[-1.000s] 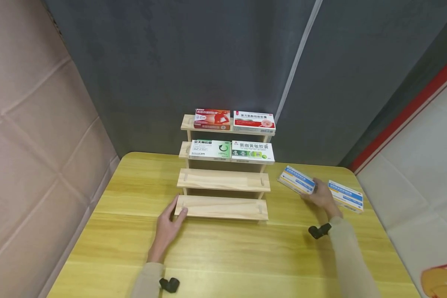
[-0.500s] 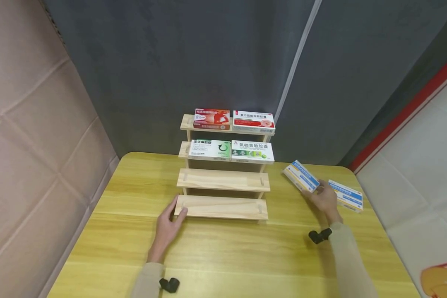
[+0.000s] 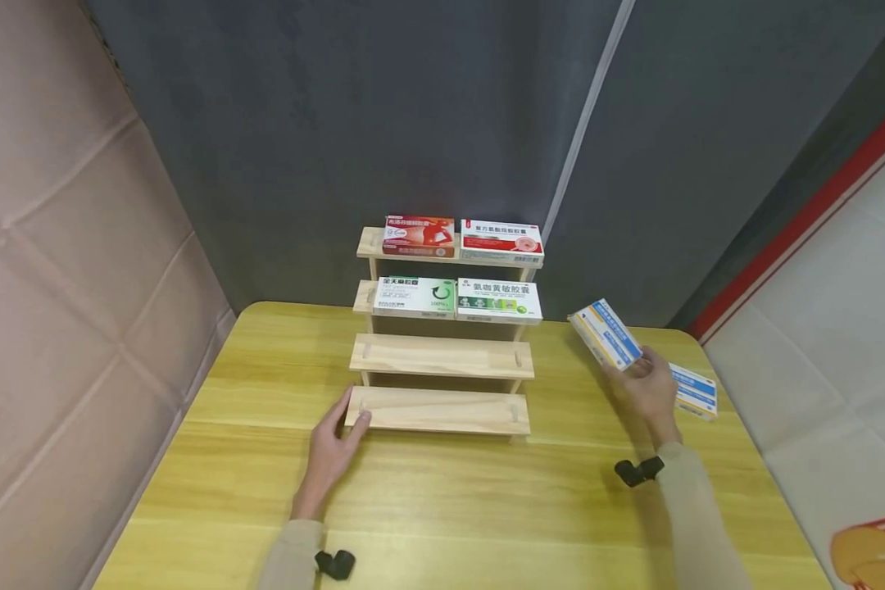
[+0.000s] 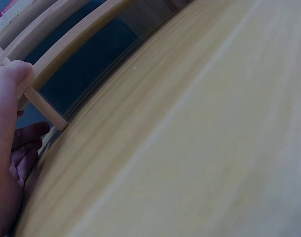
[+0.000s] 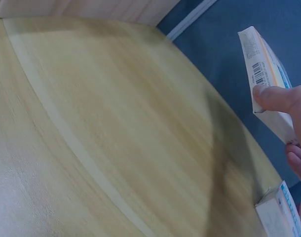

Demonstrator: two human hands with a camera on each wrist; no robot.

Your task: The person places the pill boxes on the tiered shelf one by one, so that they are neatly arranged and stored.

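Note:
My right hand (image 3: 651, 392) pinches a blue-and-white medicine box (image 3: 606, 334) by its near end, tilted and raised off the table. In the right wrist view the thumb (image 5: 274, 98) presses the barcode side of that medicine box (image 5: 261, 69). A second blue-and-white box (image 3: 696, 392) lies on the table, partly hidden behind the right hand. My left hand (image 3: 333, 442) grips the left end of the lowest step of a wooden stepped rack (image 3: 442, 410). In the left wrist view its thumb (image 4: 22, 71) lies on the step, with fingers below it.
The rack's top step bears a red box (image 3: 419, 236) and a red-and-white box (image 3: 502, 242). One step down sit a green-and-white box (image 3: 416, 297) and a white box (image 3: 498, 300). The dark wall (image 3: 383, 123) stands behind the wooden table (image 3: 442, 516).
My right hand has lifted the medicine box and turned it so its far end points up and left, shifting slightly right. The left hand stays on the rack.

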